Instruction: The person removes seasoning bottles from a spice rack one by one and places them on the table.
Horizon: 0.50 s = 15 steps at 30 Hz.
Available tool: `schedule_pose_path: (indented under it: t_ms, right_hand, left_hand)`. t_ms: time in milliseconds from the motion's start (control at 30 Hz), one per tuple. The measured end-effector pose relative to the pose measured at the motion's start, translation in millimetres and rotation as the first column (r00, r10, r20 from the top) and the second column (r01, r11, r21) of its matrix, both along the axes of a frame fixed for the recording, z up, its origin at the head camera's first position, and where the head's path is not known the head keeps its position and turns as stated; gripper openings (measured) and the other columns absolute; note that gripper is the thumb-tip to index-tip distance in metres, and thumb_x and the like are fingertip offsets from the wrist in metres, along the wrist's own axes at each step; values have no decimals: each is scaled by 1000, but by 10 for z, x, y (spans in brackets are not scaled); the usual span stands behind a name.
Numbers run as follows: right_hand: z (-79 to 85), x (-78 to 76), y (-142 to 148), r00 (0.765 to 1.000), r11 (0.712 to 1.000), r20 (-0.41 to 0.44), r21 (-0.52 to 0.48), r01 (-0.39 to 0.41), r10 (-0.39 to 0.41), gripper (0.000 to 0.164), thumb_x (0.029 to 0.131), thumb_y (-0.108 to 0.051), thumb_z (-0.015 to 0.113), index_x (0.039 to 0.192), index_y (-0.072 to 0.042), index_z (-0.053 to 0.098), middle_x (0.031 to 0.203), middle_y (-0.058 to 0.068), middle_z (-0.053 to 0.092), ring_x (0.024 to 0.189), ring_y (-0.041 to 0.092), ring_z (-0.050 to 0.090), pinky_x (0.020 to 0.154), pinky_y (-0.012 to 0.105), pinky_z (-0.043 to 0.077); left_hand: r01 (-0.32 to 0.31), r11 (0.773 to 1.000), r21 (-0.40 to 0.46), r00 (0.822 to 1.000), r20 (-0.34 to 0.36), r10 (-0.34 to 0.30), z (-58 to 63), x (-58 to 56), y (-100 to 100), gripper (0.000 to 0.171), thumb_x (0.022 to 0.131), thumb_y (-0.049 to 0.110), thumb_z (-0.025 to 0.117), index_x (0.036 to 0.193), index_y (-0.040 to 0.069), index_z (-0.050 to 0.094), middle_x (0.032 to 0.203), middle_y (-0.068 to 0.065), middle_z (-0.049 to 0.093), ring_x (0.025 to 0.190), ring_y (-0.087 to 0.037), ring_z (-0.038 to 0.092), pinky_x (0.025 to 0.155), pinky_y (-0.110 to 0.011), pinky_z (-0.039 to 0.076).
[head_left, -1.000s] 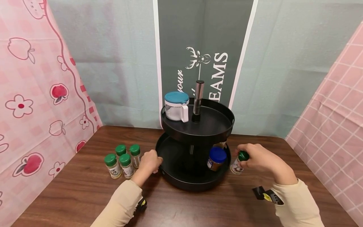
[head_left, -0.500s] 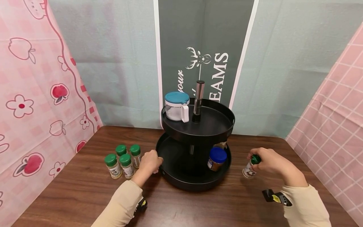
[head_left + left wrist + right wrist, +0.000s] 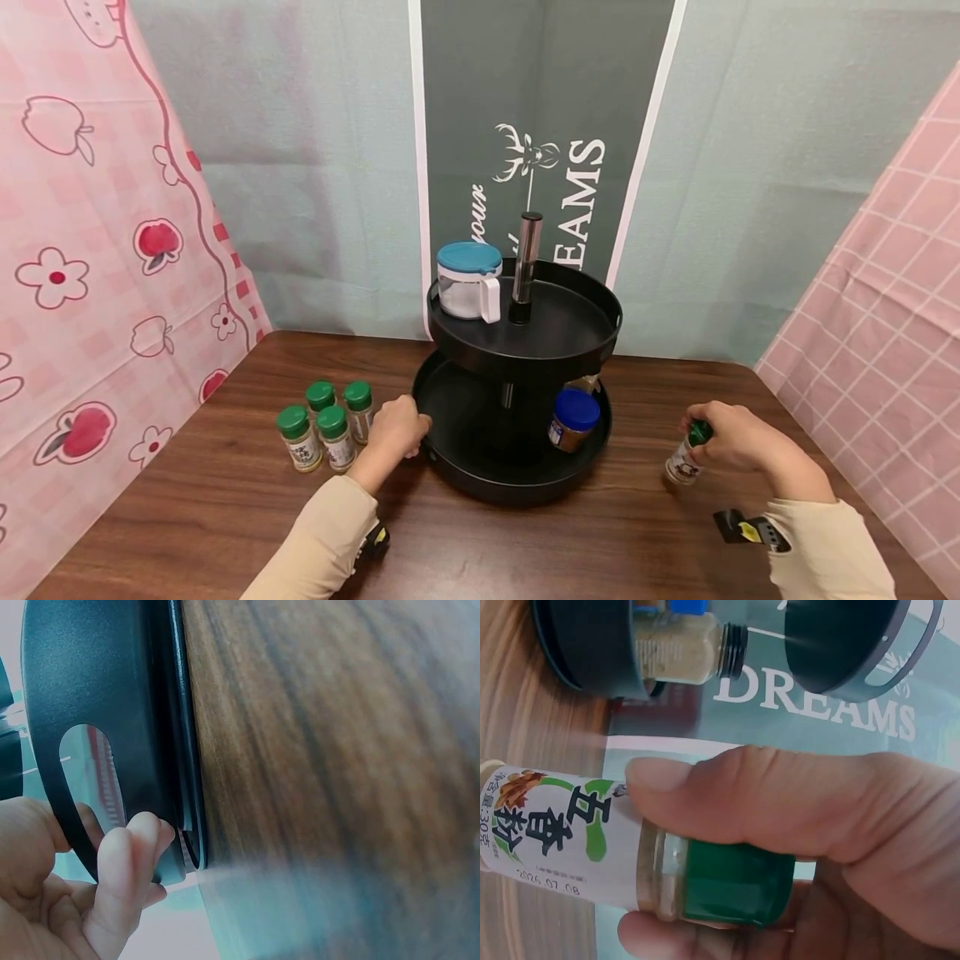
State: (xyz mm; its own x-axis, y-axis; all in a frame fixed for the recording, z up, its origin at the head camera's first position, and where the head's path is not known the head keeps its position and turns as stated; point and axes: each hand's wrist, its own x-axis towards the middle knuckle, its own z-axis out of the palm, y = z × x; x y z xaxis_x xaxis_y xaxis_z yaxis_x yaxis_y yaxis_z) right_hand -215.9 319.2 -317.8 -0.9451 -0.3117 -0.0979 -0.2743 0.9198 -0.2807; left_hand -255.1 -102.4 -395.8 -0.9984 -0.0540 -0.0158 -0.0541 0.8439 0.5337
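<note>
At the right of the head view my right hand (image 3: 738, 437) pinches a green-capped spice jar (image 3: 682, 467) between thumb and fingers, near the cap. Its white label (image 3: 555, 832) bears Chinese characters and faces the right wrist camera. The jar is slightly tilted; whether its base touches the table I cannot tell. My left hand (image 3: 397, 427) grips the rim of the lower tier of a black two-tier turntable rack (image 3: 517, 492). Up close, the fingers curl about the rim (image 3: 97, 660) beside its oval handle slot.
Several green-capped spice jars (image 3: 333, 442) stand on the wooden table (image 3: 480, 542) at left. A blue-lidded jar (image 3: 574, 421) and a partly hidden pale jar (image 3: 679, 649) sit on the lower tier. A teal-lidded clear canister (image 3: 468, 283) stands on the upper tier, beside the metal post (image 3: 527, 258).
My right hand has moved right and slightly toward me with the spice jar, away from the rack. My left hand has stayed at the lower rim.
</note>
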Motion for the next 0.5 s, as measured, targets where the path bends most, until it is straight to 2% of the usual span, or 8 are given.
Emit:
schedule_pose_path:
  t_ms: [300,500]
  right_hand:
    - [-83,-23,79,1000,1000,19,8,17,-17,21,65,-10,69,81,-9,56,68,2,50,59,18,43,52,34,39]
    - [-119,-35,91,996,999,68,10,52,-53,23,67,-10,71,84,-7,56,70,4,51,61,19,45,52,34,41]
  left_hand:
    - [-6,1000,-4,1000,21,6,-4,-12,3,26,80,15,51,56,8,55,38,-2,52,35,-15,50,42,-30,44]
    - [5,1000,1,1000,17,-5,6,-1,-4,26,80,15,51,55,8,55,38,-3,52,35,-15,50,42,-30,44]
